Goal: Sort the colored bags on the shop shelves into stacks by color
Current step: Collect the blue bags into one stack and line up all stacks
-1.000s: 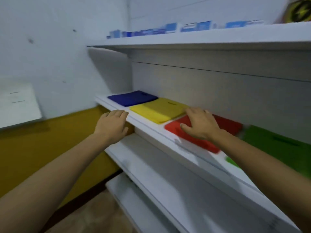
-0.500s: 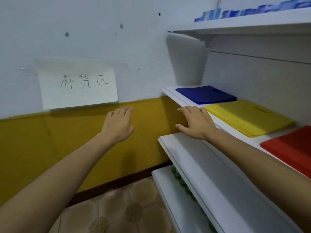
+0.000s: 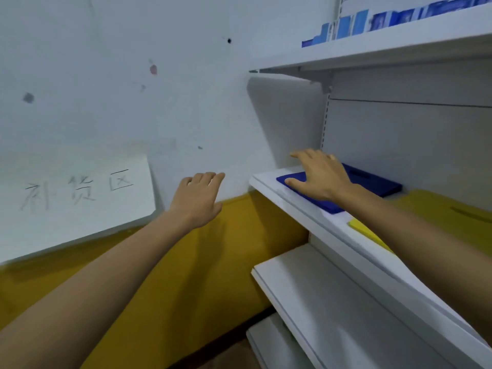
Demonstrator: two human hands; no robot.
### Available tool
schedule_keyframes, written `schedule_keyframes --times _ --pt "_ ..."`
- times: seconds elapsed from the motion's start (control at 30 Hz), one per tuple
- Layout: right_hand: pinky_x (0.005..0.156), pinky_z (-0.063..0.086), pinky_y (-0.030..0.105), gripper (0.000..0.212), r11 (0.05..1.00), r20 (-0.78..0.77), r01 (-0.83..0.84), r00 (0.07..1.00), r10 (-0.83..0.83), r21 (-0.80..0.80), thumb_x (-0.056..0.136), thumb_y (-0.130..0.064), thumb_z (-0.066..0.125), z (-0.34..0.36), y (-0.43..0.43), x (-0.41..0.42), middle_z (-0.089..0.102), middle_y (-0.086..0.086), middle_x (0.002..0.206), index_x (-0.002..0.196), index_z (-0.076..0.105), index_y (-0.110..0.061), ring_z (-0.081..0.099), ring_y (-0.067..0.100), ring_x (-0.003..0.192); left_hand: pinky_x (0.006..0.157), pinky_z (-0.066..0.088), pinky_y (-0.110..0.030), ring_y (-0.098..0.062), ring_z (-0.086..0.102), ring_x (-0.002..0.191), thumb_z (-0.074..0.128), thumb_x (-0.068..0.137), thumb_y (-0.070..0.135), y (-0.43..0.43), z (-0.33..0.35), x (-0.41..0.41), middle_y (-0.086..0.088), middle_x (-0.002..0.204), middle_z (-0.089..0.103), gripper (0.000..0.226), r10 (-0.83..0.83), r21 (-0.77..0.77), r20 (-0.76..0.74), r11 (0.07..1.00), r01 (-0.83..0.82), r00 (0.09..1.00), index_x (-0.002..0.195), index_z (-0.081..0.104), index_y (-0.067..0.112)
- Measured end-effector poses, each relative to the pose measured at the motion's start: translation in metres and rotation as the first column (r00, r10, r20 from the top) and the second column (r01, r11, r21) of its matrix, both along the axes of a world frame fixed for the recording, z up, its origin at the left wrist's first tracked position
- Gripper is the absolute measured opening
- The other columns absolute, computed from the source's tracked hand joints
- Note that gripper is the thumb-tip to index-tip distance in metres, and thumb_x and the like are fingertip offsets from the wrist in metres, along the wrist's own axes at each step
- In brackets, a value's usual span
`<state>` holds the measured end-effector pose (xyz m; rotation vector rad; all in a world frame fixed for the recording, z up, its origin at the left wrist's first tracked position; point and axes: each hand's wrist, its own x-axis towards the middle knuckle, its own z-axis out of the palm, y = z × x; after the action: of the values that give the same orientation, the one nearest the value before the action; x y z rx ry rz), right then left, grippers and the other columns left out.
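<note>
Shelf (image 3: 266, 182), right hand (image 3: 320, 174) on blue bags (image 3: 378, 183)

Only one bit of actual writing to report here. Lower left of the frame, stuck flat on the pale wall: a white paper sheet (image 3: 77, 193) with three big handwritten Chinese characters in dark pen, side by side in one row. Going left to right: first too smeared by blur to call for sure, then 货, then 区. Up in the upper right corner, lined up along the top shelf (image 3: 399, 49): blue and white boxes (image 3: 348, 26), clearly printed with something, but pure mush at this sharpness. Can't pull any brand, label or number off them.
</note>
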<state>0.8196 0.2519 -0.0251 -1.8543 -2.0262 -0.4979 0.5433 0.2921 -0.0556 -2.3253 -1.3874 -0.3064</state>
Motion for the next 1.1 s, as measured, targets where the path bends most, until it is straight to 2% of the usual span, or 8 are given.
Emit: schedule_keyframes --times 0.3,0.53,0.63,0.77,0.83,0.97,1.03,1.1 --pt "0.099 0.036 0.041 0.063 0.955 0.041 0.272 0.962 -0.269 -0.117 0.088 -0.052 0.053 -0.032 0.032 0.085 0.050 0.007 0.135 0.140 0.039 -0.019 0.048 0.027 0.120 0.104 0.034 -0.042 -0.027 0.037 0.133 0.050 0.092 0.039 0.105 -0.026 0.109 -0.006 0.149 0.036 0.064 -0.212 -0.124 0.151 0.965 0.232 0.965 0.147 0.024 0.019" --pt "0.099 0.034 0.038 0.062 0.771 0.004 0.572 0.804 -0.595 -0.279 0.092 -0.053 0.047 -0.061 0.038 0.148 0.046 0.008 0.138 0.143 0.034 -0.019 0.045 0.028 0.124 0.093 0.045 -0.040 -0.026 0.048 0.122 0.053 0.093 0.039 0.189 -0.036 0.211 -0.007 0.137 0.049 0.056 -0.436 -0.194 0.195 0.861 0.471 0.878 0.141 0.038 0.017" --pt "0.096 0.037 0.035 0.058 0.682 -0.010 0.662 0.715 -0.699 -0.311 0.093 -0.054 0.046 -0.068 0.046 0.162 0.050 0.004 0.135 0.141 0.038 -0.021 0.049 0.025 0.120 0.082 0.050 -0.035 -0.024 0.056 0.108 0.048 0.095 0.036 0.233 -0.043 0.239 -0.008 0.124 0.058 0.041 -0.498 -0.273 0.222 0.794 0.544 0.838 0.130 0.053 0.014" --pt "0.089 0.041 0.035 0.050 0.534 0.020 0.787 0.566 -0.824 -0.309 0.095 -0.052 0.042 -0.083 0.058 0.168 0.059 0.004 0.123 0.135 0.046 -0.020 0.056 0.025 0.108 0.081 0.052 -0.037 -0.026 0.059 0.101 0.046 0.097 0.038 0.297 -0.056 0.268 -0.011 0.118 0.062 0.041 -0.488 -0.378 0.285 0.734 0.564 0.825 0.121 0.060 0.008" --pt "0.087 0.039 0.035 0.050 0.466 0.052 0.829 0.504 -0.862 -0.311 0.096 -0.053 0.040 -0.087 0.065 0.167 0.060 0.005 0.119 0.133 0.047 -0.020 0.057 0.025 0.107 0.069 0.051 -0.030 -0.025 0.062 0.089 0.047 0.097 0.039 0.315 -0.062 0.283 -0.011 0.102 0.066 0.042 -0.470 -0.440 0.351 0.680 0.586 0.810 0.104 0.066 0.003" --pt "0.090 0.040 0.036 0.052 0.362 0.084 0.863 0.414 -0.906 -0.351 0.096 -0.056 0.036 -0.088 0.076 0.157 0.062 0.007 0.116 0.128 0.052 -0.018 0.057 0.026 0.105 0.046 0.032 -0.024 -0.018 0.054 0.059 0.048 0.094 0.049 0.324 -0.065 0.310 -0.007 0.065 0.059 0.050 -0.458 -0.506 0.367 0.633 0.586 0.810 0.066 0.056 0.009" --pt "0.087 0.041 0.037 0.053 0.324 0.093 0.873 0.381 -0.920 -0.365 0.096 -0.058 0.035 -0.091 0.082 0.152 0.063 0.006 0.111 0.122 0.056 -0.017 0.058 0.025 0.102 0.045 0.030 -0.024 -0.016 0.051 0.052 0.050 0.090 0.054 0.328 -0.063 0.319 -0.003 0.056 0.053 0.053 -0.436 -0.524 0.377 0.627 0.576 0.817 0.058 0.049 0.013" --pt "0.087 0.040 0.037 0.053 0.281 0.098 0.878 0.342 -0.935 -0.388 0.096 -0.058 0.031 -0.095 0.089 0.148 0.062 0.007 0.109 0.112 0.059 -0.016 0.057 0.025 0.101 0.048 0.040 -0.025 -0.017 0.055 0.056 0.052 0.089 0.055 0.331 -0.068 0.324 -0.002 0.061 0.059 0.051 -0.416 -0.538 0.404 0.612 0.579 0.815 0.062 0.058 0.012"
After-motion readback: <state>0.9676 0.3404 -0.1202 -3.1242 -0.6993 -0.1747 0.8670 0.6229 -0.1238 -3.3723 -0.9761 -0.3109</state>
